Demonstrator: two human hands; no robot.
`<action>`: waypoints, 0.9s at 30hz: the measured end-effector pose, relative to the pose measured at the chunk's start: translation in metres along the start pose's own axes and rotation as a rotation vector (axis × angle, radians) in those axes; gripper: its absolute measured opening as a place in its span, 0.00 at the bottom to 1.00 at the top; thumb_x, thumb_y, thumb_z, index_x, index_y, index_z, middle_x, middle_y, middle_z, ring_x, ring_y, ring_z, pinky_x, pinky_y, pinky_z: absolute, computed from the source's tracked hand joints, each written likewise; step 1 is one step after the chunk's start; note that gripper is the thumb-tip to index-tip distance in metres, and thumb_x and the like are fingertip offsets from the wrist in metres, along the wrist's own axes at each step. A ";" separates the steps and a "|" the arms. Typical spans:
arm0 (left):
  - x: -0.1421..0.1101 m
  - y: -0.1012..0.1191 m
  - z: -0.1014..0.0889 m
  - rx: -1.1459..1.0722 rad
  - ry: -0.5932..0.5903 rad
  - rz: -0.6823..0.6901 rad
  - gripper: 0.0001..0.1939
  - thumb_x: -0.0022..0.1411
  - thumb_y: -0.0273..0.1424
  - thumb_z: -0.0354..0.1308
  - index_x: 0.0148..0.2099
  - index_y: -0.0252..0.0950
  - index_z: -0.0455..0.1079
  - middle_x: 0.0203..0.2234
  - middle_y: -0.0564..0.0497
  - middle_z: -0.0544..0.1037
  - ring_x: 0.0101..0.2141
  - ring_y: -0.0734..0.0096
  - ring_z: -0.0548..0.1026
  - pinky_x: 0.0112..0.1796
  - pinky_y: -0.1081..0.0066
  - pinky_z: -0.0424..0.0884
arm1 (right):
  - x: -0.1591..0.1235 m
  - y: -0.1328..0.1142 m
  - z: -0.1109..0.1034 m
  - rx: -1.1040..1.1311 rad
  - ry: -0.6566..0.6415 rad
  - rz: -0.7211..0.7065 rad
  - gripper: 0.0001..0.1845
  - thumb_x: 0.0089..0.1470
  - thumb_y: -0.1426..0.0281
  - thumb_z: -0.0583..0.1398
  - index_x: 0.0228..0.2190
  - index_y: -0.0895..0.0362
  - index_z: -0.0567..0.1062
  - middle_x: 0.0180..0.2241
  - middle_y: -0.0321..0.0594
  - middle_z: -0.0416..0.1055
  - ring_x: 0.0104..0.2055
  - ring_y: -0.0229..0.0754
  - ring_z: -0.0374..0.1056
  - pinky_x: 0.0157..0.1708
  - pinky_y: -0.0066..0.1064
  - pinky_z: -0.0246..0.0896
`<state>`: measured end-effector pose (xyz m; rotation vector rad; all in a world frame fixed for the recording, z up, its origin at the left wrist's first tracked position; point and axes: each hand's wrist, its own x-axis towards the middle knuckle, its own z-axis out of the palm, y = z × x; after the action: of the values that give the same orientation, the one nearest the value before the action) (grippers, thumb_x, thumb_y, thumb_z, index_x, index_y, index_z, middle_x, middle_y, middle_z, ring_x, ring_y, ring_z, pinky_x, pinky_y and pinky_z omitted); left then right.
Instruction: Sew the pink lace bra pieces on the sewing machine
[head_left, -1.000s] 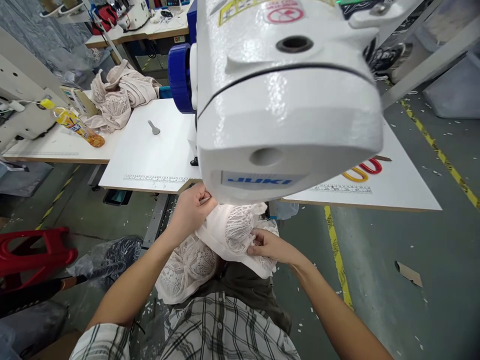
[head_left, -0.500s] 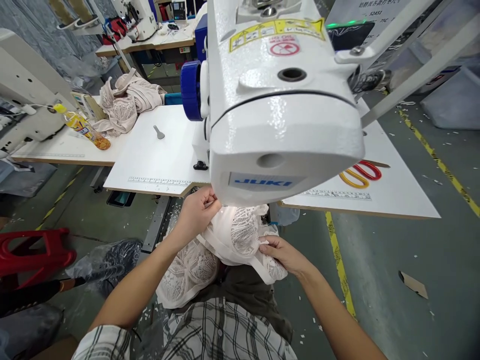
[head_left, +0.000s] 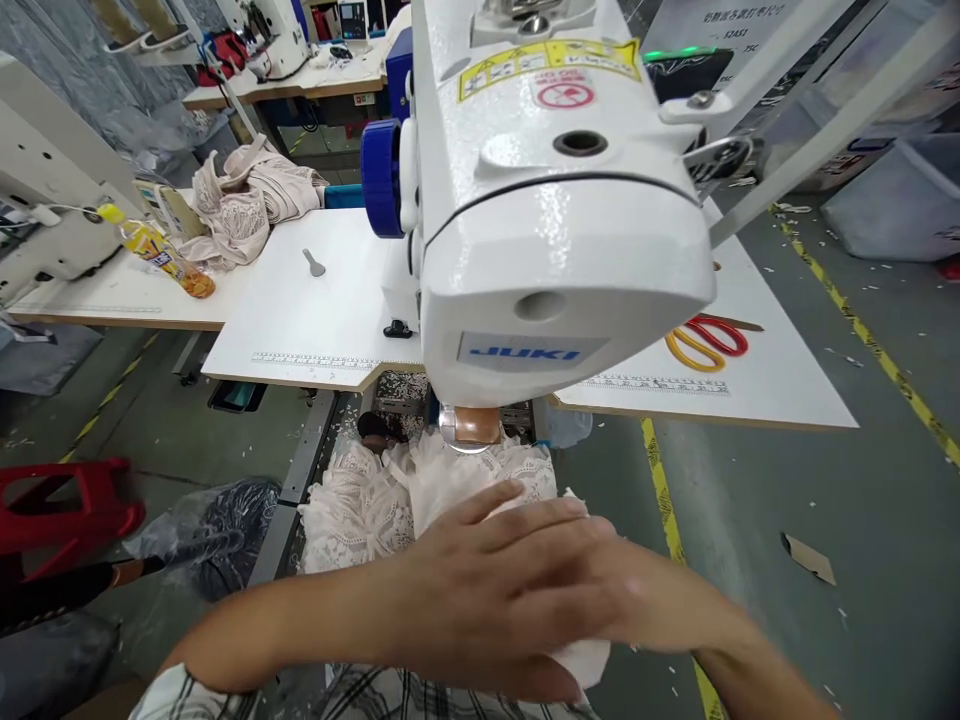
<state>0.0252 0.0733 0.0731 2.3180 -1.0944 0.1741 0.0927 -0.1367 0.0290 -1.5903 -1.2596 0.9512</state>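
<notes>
A pale pink lace garment (head_left: 360, 510) lies bunched in my lap below the head of a white JUKI sewing machine (head_left: 555, 230). My left hand (head_left: 487, 590) reaches across it to the right with its fingers stretched out flat on the fabric. My right hand (head_left: 660, 600) comes in from the lower right and meets the left hand; it is blurred and its fingers are hidden under the left hand. A bit of white fabric (head_left: 589, 662) shows beneath the two hands.
The white work table (head_left: 300, 310) carries a small grey tool (head_left: 311, 262) and red and yellow scissors (head_left: 705, 340). A pile of pink garments (head_left: 240, 200) and a bottle (head_left: 161, 250) lie at the left. A red stool (head_left: 67, 510) and a plastic bag (head_left: 202, 520) sit on the floor.
Both hands have left the machine's needle area and dropped towards me. The left hand has swung right across the garment, and the garment now lies lower in my lap.
</notes>
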 end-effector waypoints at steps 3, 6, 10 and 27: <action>0.000 -0.010 0.001 -0.079 -0.385 -0.281 0.24 0.59 0.53 0.59 0.42 0.35 0.71 0.27 0.51 0.75 0.30 0.68 0.72 0.40 0.65 0.69 | 0.005 -0.030 -0.004 -0.091 -0.042 0.114 0.09 0.62 0.72 0.56 0.36 0.54 0.78 0.33 0.36 0.74 0.38 0.38 0.68 0.38 0.28 0.57; -0.007 -0.029 -0.007 -0.171 -0.395 -0.476 0.24 0.65 0.46 0.55 0.24 0.33 0.61 0.15 0.55 0.60 0.20 0.76 0.57 0.25 0.70 0.51 | 0.008 -0.030 -0.014 -0.131 0.146 0.241 0.12 0.66 0.64 0.54 0.40 0.52 0.77 0.33 0.36 0.72 0.37 0.37 0.66 0.37 0.29 0.55; -0.011 -0.050 -0.027 -0.270 -0.140 -0.730 0.22 0.65 0.41 0.57 0.25 0.32 0.57 0.18 0.56 0.59 0.21 0.79 0.55 0.24 0.73 0.49 | 0.023 -0.009 -0.032 -0.198 0.374 0.268 0.17 0.65 0.59 0.55 0.30 0.56 0.75 0.33 0.37 0.73 0.38 0.39 0.65 0.40 0.30 0.55; -0.004 -0.102 -0.027 -0.167 0.224 -0.846 0.04 0.60 0.29 0.55 0.34 0.34 0.65 0.18 0.56 0.62 0.21 0.76 0.58 0.27 0.72 0.56 | 0.063 0.034 -0.068 -0.178 0.537 0.444 0.30 0.53 0.45 0.61 0.15 0.55 0.68 0.15 0.37 0.55 0.18 0.36 0.51 0.19 0.29 0.45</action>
<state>0.1018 0.1418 0.0495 2.3282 0.0268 0.0108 0.1785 -0.0902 0.0164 -2.1395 -0.6416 0.6078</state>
